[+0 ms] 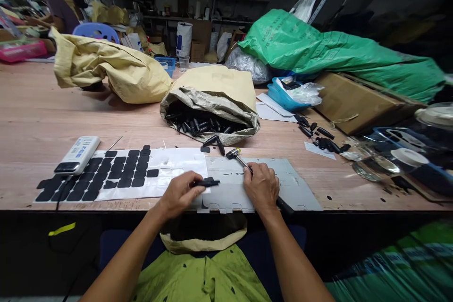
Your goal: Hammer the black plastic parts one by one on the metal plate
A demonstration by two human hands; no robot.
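My left hand (181, 194) pinches a slim black plastic piece (209, 182) between thumb and fingers, above the left part of a grey board (299, 191). My right hand (262, 188) is wrapped round a small hammer (242, 161). Its head points away from me at the far edge of the board, and its black handle end sticks out by my wrist. Left of the board lies a white backing sheet (177, 163) with rows of black rounded-square pads (131, 169). Beyond the board, an open paper sack (215, 80) holds many black plastic parts (201, 125), some spilling out.
A white device (78, 155) with a cable rests on the pads. More black parts (325, 144) lie right, near glass jars (375, 165). Behind are a folded sack (120, 71), blue basin (286, 94), carton (361, 104) and green sack (318, 42). Another person (62, 12) sits far left.
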